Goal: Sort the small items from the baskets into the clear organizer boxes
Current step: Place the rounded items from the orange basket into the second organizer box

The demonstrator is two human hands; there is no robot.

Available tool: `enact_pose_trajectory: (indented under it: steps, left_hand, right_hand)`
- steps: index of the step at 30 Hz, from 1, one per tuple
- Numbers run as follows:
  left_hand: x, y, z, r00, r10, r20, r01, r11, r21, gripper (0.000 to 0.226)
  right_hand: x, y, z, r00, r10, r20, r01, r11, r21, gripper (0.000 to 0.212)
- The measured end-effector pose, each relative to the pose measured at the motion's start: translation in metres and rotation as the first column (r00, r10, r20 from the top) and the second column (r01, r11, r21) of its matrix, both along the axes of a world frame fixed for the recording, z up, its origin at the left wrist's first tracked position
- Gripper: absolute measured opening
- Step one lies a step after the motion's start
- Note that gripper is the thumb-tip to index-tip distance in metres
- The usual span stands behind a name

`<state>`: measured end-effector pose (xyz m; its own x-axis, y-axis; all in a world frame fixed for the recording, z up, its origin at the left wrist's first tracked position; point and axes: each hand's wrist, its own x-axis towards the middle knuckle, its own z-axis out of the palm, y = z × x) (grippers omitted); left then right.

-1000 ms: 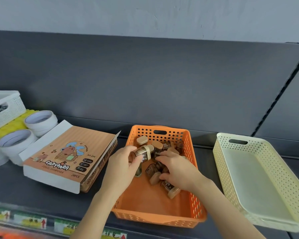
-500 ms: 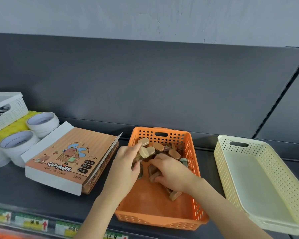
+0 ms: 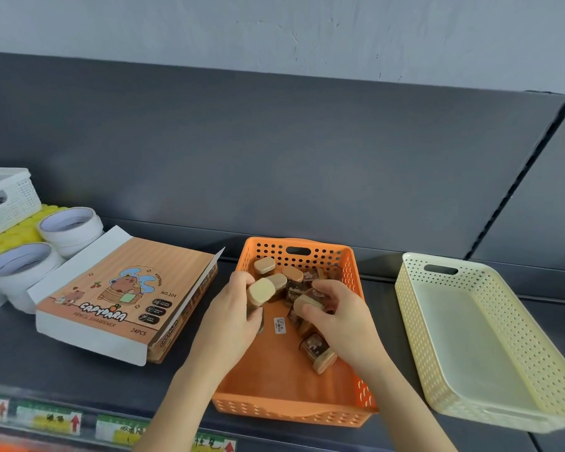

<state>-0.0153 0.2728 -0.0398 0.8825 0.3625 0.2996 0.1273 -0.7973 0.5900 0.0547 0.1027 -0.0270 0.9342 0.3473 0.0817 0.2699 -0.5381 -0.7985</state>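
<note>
An orange basket (image 3: 356, 321) stands on the dark shelf in front of me, with several small brown sharpeners with tan caps (image 3: 292, 277) piled at its far end. My left hand (image 3: 232, 314) grips one tan-capped sharpener (image 3: 261, 291) over the basket's left side. Inside the basket my right hand (image 3: 343, 318) curls round another sharpener (image 3: 307, 303). One more sharpener (image 3: 318, 352) lies loose on the basket floor just under my right wrist. A small white sticker (image 3: 279, 324) lies on the floor between my hands.
A cream basket (image 3: 516, 324) with nothing in it stands to the right. Left of the orange basket lies an orange Capybara sharpener carton (image 3: 118, 295) with its flap open. Beyond it are white tape rolls (image 3: 69, 226), a yellow basket (image 3: 17, 230) and a white basket (image 3: 10, 197).
Both hands lifted a little in the basket. My right hand, which was reaching into the pile, now holds a sharpener. The white sticker on the floor has come into sight.
</note>
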Motion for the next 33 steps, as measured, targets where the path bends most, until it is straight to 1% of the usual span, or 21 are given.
enact_pose_trajectory:
  steps: [4,8,12,15,18,22,23,25,28,33]
  left_hand:
    - [0.000,-0.001,0.003,0.998,-0.048,-0.036,0.048,0.999,-0.005,0.071]
    - [0.000,-0.002,0.006,0.995,-0.090,-0.045,0.090,0.996,-0.003,0.065]
    - [0.000,-0.005,0.009,0.997,-0.084,0.002,0.084,0.996,-0.041,0.061]
    - [-0.003,-0.009,0.012,0.994,-0.106,0.033,0.108,0.993,-0.052,0.061]
    - [-0.005,-0.010,0.012,0.990,-0.132,0.044,0.135,0.988,-0.070,0.063]
    - [-0.003,-0.013,0.016,0.987,-0.156,0.048,0.160,0.983,-0.094,0.065]
    - [-0.002,-0.014,0.019,0.985,-0.164,0.054,0.169,0.981,-0.097,0.065]
    - [0.001,-0.018,0.022,0.978,-0.196,0.076,0.203,0.974,-0.099,0.065]
    - [0.007,-0.028,0.023,0.963,-0.254,0.084,0.262,0.960,-0.096,0.064]
    - [0.011,-0.055,0.026,0.936,-0.345,0.069,0.351,0.931,-0.101,0.065]
  right_hand:
    - [-0.001,0.000,0.000,1.000,-0.003,-0.030,0.004,0.999,0.045,0.051]
    - [-0.003,0.002,0.001,0.998,0.009,-0.059,-0.004,0.996,0.090,0.037]
    - [-0.007,0.003,0.009,0.992,0.010,-0.123,0.019,0.973,0.230,0.023]
    - [-0.010,0.002,0.013,0.990,-0.006,-0.141,0.050,0.948,0.316,0.027]
    - [-0.017,0.000,0.014,0.989,-0.033,-0.143,0.090,0.909,0.408,0.026]
    - [-0.027,-0.008,0.016,0.969,-0.097,-0.226,0.203,0.837,0.509,0.021]
    - [-0.029,-0.011,0.017,0.964,-0.098,-0.248,0.216,0.832,0.511,0.024]
    - [-0.032,-0.016,0.017,0.959,-0.112,-0.262,0.228,0.853,0.469,0.037]
    - [-0.038,-0.021,0.017,0.964,-0.176,-0.199,0.244,0.884,0.399,0.049]
    - [-0.048,-0.046,0.017,0.943,-0.300,-0.141,0.332,0.849,0.410,0.041]
